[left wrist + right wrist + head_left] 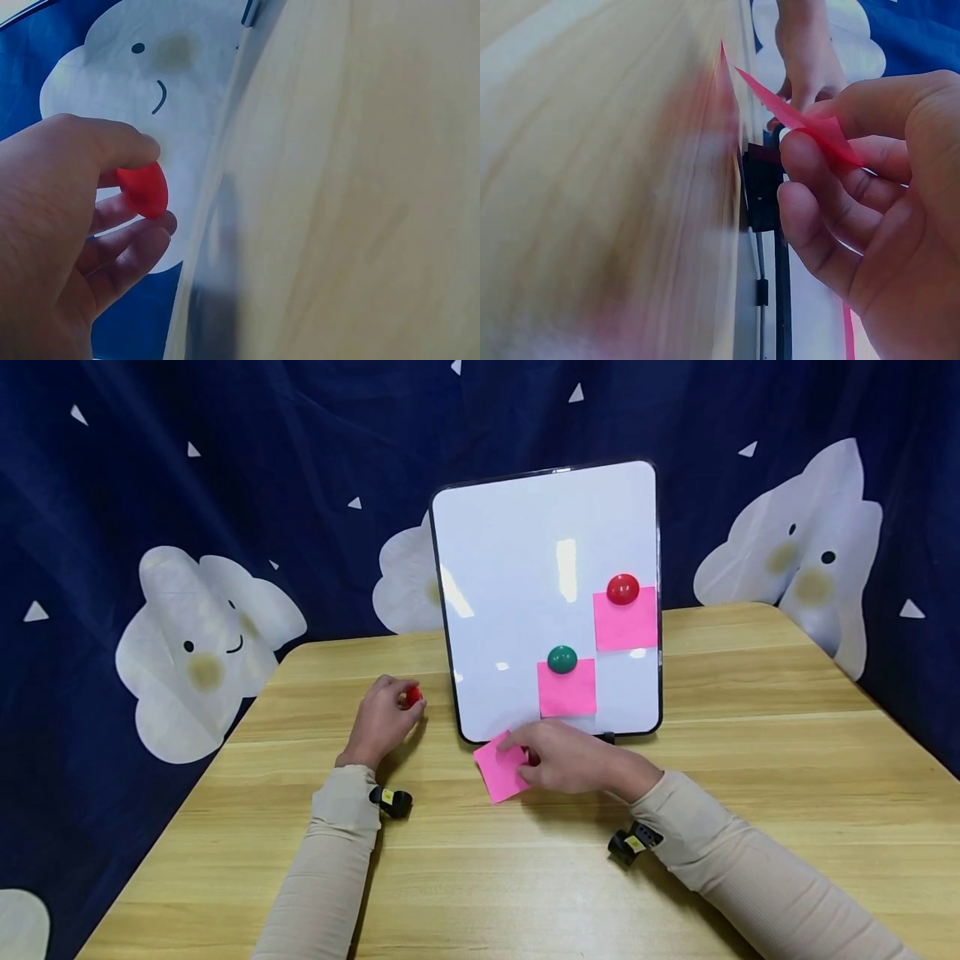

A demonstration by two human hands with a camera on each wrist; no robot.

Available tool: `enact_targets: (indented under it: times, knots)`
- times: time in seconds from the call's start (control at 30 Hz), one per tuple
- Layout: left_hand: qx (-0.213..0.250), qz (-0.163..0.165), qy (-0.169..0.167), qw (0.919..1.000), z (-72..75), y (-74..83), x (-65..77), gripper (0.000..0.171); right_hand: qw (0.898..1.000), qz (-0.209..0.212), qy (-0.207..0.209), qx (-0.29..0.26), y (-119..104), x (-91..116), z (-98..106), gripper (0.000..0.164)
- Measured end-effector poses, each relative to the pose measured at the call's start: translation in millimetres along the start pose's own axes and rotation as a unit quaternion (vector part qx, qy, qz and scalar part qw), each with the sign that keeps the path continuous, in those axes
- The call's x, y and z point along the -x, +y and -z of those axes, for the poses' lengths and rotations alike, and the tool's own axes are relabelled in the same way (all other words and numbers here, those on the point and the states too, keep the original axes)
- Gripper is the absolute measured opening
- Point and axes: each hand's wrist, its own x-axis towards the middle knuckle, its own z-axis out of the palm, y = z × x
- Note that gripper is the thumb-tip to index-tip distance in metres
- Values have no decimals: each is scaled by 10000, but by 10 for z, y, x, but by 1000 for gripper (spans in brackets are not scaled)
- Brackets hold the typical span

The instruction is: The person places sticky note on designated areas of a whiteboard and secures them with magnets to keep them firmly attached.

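A red round magnet (144, 189) is pinched between the thumb and fingers of my left hand (381, 720), left of the whiteboard (510, 593). My right hand (573, 758) pinches a pink sticky note (501, 770) in front of the board's lower edge. In the right wrist view that note (829, 135) looks thin, seen nearly edge-on between thumb and fingers. On the board, a green magnet (562, 659) sits at the top of one pink note (567, 692). Higher and further right, another red magnet (622, 589) sits over a second pink note (627, 625).
The board stands tilted on a wooden table (465, 885), with a black foot (761, 187) at its bottom edge. Behind hangs a dark blue curtain (315, 435) with white clouds. Each wrist wears a small black camera (392, 800).
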Motion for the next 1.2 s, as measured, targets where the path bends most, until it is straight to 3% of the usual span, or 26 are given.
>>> enact_targets:
  times: [0.23,0.8,1.2]
  knots:
    - [304,-64,69,9995,-8,11,-10,41,9999,19,147,59,-22,9,17,43]
    - [705,-627,511,9942,-11,44,-43,33,9988,-220,430,123,-28,1,18,46]
    - [1182,-732,657,9881,24,131,-70,43,9982,-222,543,81,-21,-5,22,48]
